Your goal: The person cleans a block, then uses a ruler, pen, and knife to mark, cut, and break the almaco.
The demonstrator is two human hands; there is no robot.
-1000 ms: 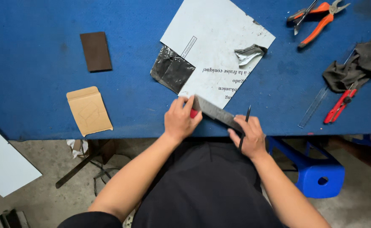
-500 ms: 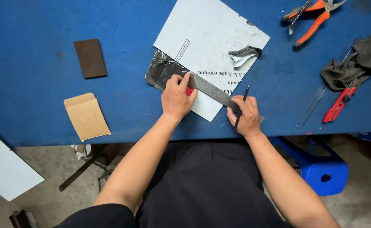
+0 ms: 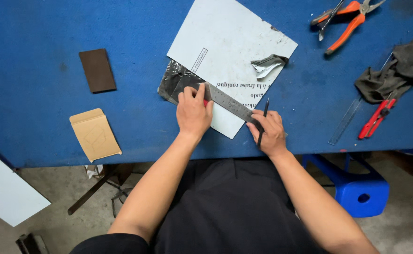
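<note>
A steel ruler (image 3: 229,103) lies slanted across the near corner of a white printed sheet (image 3: 225,51) on the blue table (image 3: 42,28). My left hand (image 3: 193,113) presses down on the ruler's left end, with something red partly hidden under the fingers. My right hand (image 3: 268,129) rests on the ruler's right end and holds a thin black pen (image 3: 263,123) upright between the fingers. A black shiny foil piece (image 3: 174,84) sticks out from under the sheet's left edge, touching the ruler's tip.
A dark brown rectangle (image 3: 97,70) and a tan cardboard envelope (image 3: 94,134) lie at the left. Orange-handled pliers (image 3: 347,21), a dark rag (image 3: 397,68), a red-handled tool (image 3: 375,118) and a clear ruler (image 3: 345,121) lie at the right. A crumpled foil scrap (image 3: 268,63) sits on the sheet. A blue stool (image 3: 357,188) stands below.
Both hands have carried the ruler from the table's near edge farther onto the sheet and foil; the left hand now holds its left end down by the foil.
</note>
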